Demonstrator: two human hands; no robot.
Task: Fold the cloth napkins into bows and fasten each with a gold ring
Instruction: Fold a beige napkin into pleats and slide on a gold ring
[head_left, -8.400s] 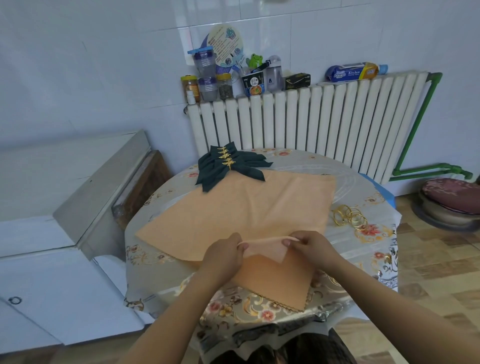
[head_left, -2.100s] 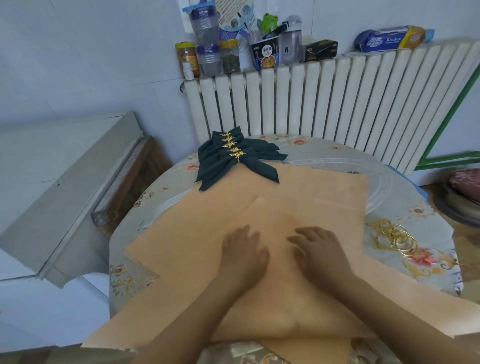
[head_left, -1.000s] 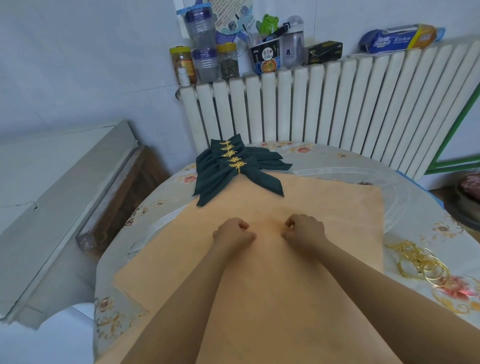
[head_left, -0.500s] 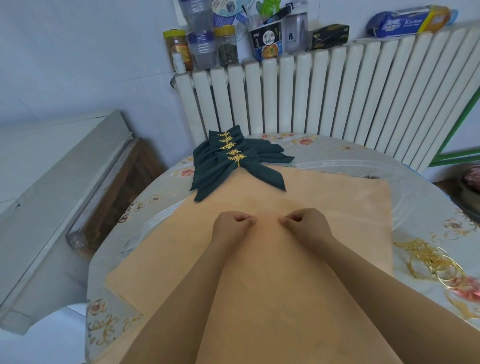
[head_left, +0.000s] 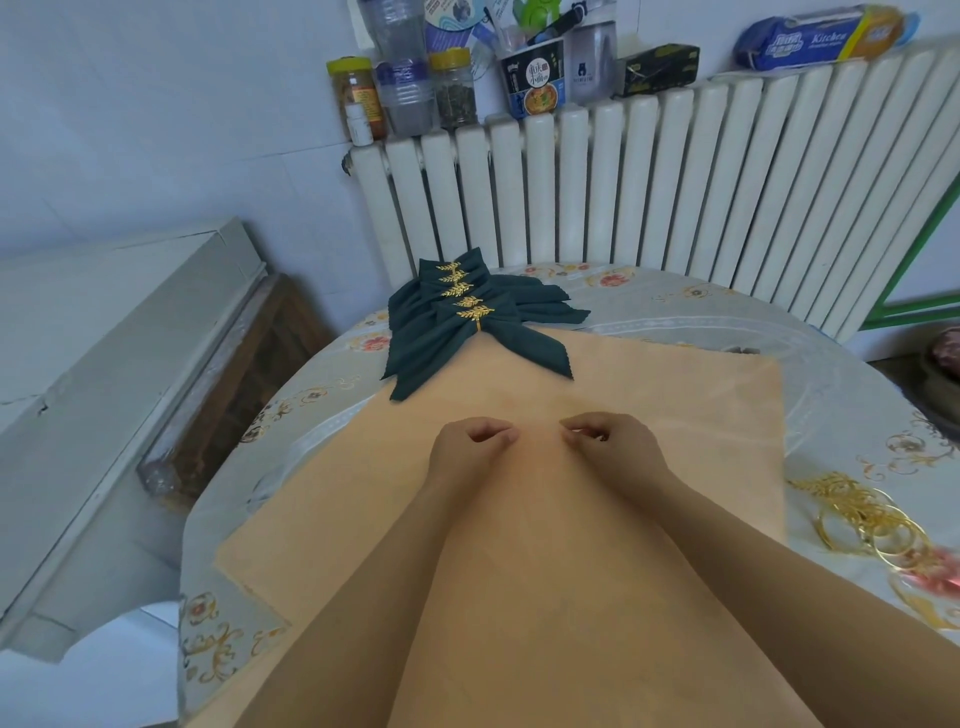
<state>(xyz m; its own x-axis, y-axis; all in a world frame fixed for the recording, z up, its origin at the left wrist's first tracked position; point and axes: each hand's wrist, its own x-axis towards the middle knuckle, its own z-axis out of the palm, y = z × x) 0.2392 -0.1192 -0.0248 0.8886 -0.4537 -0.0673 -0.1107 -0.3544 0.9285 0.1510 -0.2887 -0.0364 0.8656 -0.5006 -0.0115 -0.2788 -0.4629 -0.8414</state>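
Table (head_left: 675, 322) | L hand (head_left: 467, 449) + R hand (head_left: 613, 447) grip pinching orange napkin (head_left: 675, 405) | jars (head_left: 452, 88) on radiator (head_left: 675, 182)

Readable text on the things on top of the radiator

The blue and yellow package (head_left: 821, 39) carries the word "Kitchen"; its other print is too blurred. The paper cup (head_left: 535, 78) shows Chinese characters that are too small to read.

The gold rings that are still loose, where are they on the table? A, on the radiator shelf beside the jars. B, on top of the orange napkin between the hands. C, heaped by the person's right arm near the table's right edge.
C: the loose gold rings lie in a heap on the floral tablecloth, off the orange napkin, beside the right forearm.
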